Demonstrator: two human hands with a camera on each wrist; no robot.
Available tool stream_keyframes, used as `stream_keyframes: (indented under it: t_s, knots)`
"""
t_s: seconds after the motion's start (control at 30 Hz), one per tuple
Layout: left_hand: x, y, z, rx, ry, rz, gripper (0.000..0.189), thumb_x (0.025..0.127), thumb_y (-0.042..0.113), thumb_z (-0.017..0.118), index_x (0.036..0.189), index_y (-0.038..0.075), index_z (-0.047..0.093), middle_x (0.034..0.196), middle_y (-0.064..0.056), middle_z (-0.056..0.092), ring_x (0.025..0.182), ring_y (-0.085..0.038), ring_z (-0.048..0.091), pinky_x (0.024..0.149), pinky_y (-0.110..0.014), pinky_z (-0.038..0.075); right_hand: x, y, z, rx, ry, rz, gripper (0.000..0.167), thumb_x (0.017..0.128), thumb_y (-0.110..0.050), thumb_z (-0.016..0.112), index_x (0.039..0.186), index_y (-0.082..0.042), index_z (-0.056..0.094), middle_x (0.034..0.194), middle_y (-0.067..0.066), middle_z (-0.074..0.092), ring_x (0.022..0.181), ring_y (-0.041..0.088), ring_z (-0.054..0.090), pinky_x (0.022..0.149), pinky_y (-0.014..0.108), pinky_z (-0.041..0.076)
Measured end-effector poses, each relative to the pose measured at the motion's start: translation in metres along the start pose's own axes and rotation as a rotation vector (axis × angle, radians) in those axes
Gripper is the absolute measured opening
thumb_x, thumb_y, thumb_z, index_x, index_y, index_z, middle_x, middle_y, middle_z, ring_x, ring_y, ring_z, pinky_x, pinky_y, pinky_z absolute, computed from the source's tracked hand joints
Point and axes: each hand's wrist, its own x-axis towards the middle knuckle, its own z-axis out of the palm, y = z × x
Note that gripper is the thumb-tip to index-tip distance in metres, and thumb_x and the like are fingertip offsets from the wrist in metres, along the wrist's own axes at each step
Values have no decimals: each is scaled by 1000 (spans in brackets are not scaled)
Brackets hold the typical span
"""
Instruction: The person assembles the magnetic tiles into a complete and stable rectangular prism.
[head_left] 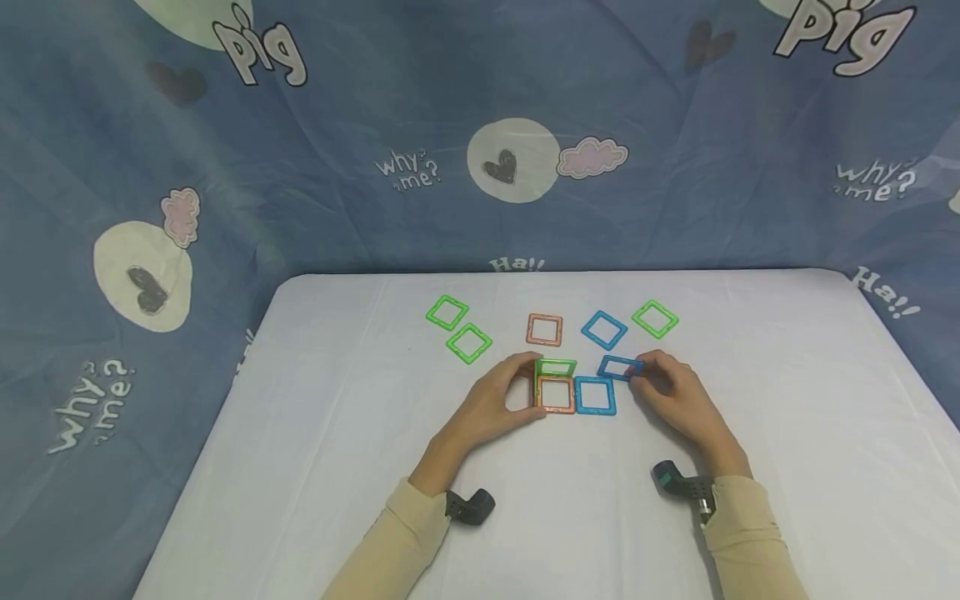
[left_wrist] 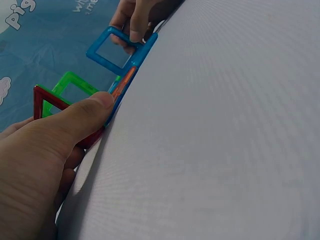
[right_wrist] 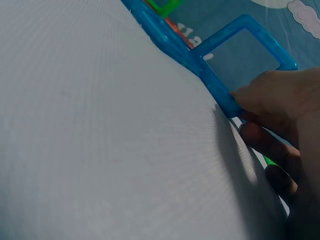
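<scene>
My left hand (head_left: 491, 400) grips the left side of a small build of square magnetic tiles, thumb at the front corner and fingers behind. There, a dark red tile (left_wrist: 37, 102) stands upright beside an upright green tile (head_left: 557, 362). An orange tile (head_left: 557, 410) lies flat at their foot, with a flat blue tile (head_left: 596, 412) against its right side. Between thumb and fingers, my right hand (head_left: 678, 398) pinches a second blue tile (right_wrist: 225, 97) by its right side. That tile is tilted up, its lower edge close to the flat blue tile's back edge.
Behind the build lie loose tiles: two green ones (head_left: 457, 302) at the left, an orange one (head_left: 545, 317) in the middle, a blue one (head_left: 613, 320) and another green one (head_left: 666, 309) to the right. A white cloth covers the table (head_left: 337, 375). Blue printed fabric (head_left: 420, 225) hangs behind.
</scene>
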Motion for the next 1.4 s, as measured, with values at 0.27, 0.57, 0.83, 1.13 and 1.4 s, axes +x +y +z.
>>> stream_keyframes:
  t_s: [0.27,0.57,0.83,1.13,1.4]
  knots:
    - [0,1,0,-4,-3,-10,81,75,36,79,142,29,34,130,8,54,127,-8,48,110,-26,37,-1,0,0,-2,-12,22,20,92,-19,60,111,-15,57,110,8,66,122,33,49,109,61,26]
    - [-1,-1,1,9,5,-1,81,75,37,79,142,29,34,130,9,54,127,-8,48,110,-26,36,0,-1,0,15,-7,-22,19,91,-17,61,109,-15,58,106,7,66,119,32,52,109,58,29]
    - [-1,-1,1,8,3,-1,82,75,38,79,143,31,33,132,9,53,128,-8,47,111,-27,36,1,-1,2,11,2,-65,20,91,-19,62,110,-15,59,106,5,68,116,30,55,107,55,34]
    - [0,-1,1,24,3,12,81,75,38,78,143,28,34,131,8,54,128,-9,47,111,-26,35,1,-3,3,-5,34,-108,22,89,-17,64,111,-13,60,104,4,68,111,27,57,105,53,38]
    - [1,-2,1,28,12,22,81,75,38,78,142,28,34,131,8,54,128,-8,47,111,-24,35,3,-5,4,-23,36,-128,21,89,-16,64,110,-14,60,106,5,68,110,28,58,103,53,40]
